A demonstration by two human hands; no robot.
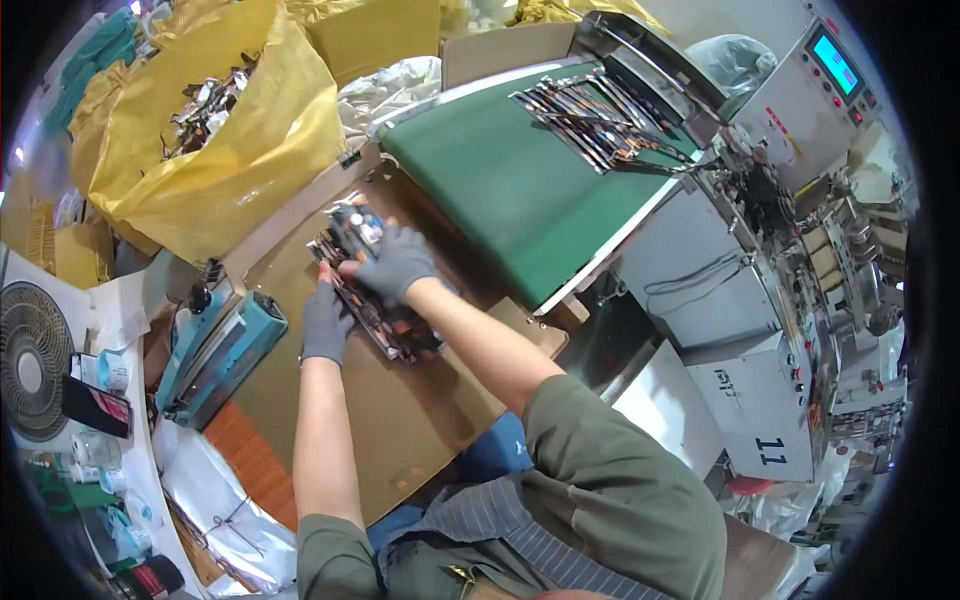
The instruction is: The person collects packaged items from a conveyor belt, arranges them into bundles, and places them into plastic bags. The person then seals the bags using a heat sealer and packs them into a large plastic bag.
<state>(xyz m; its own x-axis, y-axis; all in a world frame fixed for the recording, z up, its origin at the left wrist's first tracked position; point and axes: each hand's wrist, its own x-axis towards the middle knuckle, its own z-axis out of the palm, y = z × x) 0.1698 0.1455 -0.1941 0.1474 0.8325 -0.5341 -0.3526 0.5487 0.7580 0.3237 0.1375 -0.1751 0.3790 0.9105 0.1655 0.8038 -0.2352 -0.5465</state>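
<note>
A person's lap is seen from above, covered by a striped apron [520,530] and a green shirt [620,470]. Brown cardboard [400,440] is spread in front. On it, long thin packets [390,325] are gathered in a loose bundle, touched by both hands, which are clad in grey gloves with bare fingertips. The left hand [326,320] is laid along the bundle's left side; the right hand [400,265] is placed over its upper part. The fingers are blurred, so whether either hand is closed on the packets cannot be told. To the left, a blue device [225,355] is rested on the cardboard's edge, and beyond it a phone [97,405] and a fan [30,365] are seen. Farther ahead, a heap [600,120] of similar packets is piled on a green belt [470,190]. At far left, scraps [210,105] are held in a yellow bag [270,150]; at far right, a lit screen [835,65] is mounted on a machine [775,125].
</note>
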